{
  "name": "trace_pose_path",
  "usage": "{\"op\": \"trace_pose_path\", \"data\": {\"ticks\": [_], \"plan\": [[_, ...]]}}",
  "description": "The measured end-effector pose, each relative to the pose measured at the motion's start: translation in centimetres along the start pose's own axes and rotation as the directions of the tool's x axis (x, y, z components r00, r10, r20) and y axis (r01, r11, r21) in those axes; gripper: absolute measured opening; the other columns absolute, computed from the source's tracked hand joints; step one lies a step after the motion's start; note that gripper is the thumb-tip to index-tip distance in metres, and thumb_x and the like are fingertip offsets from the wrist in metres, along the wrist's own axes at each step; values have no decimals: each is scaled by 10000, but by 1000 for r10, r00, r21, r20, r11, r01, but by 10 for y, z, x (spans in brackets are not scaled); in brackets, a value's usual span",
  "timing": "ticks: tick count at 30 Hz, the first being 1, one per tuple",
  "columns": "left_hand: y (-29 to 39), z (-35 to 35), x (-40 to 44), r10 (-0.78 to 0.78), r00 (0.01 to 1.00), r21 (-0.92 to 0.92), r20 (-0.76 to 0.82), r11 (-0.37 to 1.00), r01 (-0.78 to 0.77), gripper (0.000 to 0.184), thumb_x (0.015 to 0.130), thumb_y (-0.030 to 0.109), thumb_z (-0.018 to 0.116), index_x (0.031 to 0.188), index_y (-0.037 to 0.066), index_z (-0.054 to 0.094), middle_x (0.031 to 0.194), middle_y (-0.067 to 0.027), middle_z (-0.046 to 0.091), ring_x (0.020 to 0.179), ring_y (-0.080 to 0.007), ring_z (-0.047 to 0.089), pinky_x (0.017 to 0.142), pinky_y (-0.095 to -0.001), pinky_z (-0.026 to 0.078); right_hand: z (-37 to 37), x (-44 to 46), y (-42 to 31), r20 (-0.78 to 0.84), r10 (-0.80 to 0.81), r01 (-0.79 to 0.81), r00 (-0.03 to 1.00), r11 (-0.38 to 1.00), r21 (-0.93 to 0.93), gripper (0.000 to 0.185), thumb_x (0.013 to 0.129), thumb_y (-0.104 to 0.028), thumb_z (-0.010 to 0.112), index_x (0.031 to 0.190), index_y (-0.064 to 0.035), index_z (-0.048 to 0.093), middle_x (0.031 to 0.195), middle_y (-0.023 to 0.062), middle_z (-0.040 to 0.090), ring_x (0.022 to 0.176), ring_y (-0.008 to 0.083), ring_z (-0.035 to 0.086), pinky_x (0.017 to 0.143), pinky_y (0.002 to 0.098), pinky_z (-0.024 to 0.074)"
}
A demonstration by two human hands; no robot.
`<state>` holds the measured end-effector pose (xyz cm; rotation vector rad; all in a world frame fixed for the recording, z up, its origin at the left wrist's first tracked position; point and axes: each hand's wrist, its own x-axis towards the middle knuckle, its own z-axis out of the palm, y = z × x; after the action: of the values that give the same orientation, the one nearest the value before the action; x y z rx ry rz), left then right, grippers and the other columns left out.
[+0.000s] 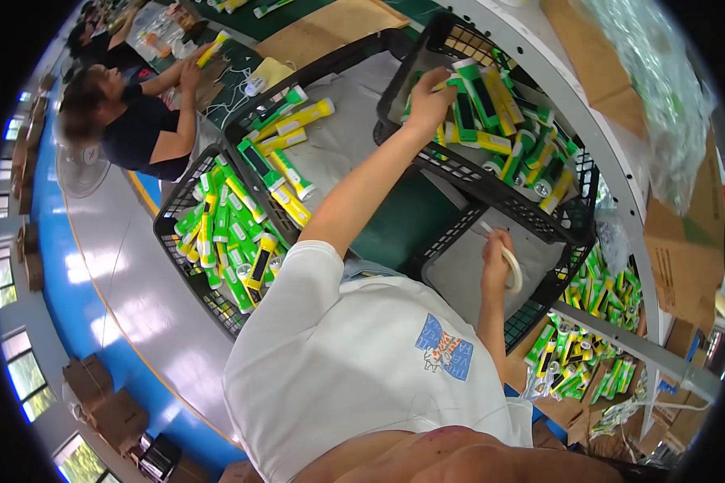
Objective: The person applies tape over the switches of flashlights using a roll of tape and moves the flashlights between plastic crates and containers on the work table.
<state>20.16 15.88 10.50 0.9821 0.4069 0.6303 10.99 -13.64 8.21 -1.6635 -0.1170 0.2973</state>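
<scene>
My left hand (432, 100) reaches into the upper black crate (485, 187), its fingers curled round a flashlight that the hand mostly hides. Beside it lies a pile of green and yellow flashlights (477, 101) with dark panels. Lower right, my right hand (497, 248) is closed on a curved cream-white strip (515, 272). What the strip belongs to, I cannot make out. That hand is above a grey-lined black crate (451, 256).
To the left, another black crate (217, 310) is heaped with flashlights. A grey-lined crate (338, 60) holds several more. A metal frame post (576, 121) rises at right, near cardboard boxes (685, 258). A co-worker (141, 133) sits at upper left, holding a yellow flashlight (213, 48).
</scene>
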Motion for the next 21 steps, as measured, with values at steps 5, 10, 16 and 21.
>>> {"op": "trace_pose_path", "data": {"ticks": [5,10,16,21], "plan": [[34,-147,1,695,700,756,-166,545,-362,135,753,-57,497,839,28,556,789,-108,576,740,-217,596,650,-315,500,-17,-30,-2,-258,34,-53,965,996,-67,182,893,-179,559,912,-6,609,585,-79,409,487,-2,305,439,188,198],[-30,-302,33,312,950,923,-7,-364,127,264,788,209,599,1003,59,571,1111,-113,560,1105,-278,489,920,-398,402,2,-36,21,-96,184,-189,978,981,-49,182,875,-215,572,845,-43,622,582,-74,413,489,3,306,440,194,198],[-18,-298,-1,-107,991,988,-82,-141,66,431,848,304,540,1094,-50,535,988,-179,609,924,-299,603,762,-347,489,41,-31,6,124,138,-116,983,979,-165,189,866,-217,562,794,-49,610,551,-66,406,492,21,329,441,204,230],[31,-172,-118,-529,830,-110,179,827,551,425,970,384,341,1057,0,501,887,-113,580,763,-198,577,716,-332,486,68,-30,-21,303,117,-81,946,988,-128,183,873,-205,559,817,-35,598,612,-24,460,575,46,428,512,199,329]]}}
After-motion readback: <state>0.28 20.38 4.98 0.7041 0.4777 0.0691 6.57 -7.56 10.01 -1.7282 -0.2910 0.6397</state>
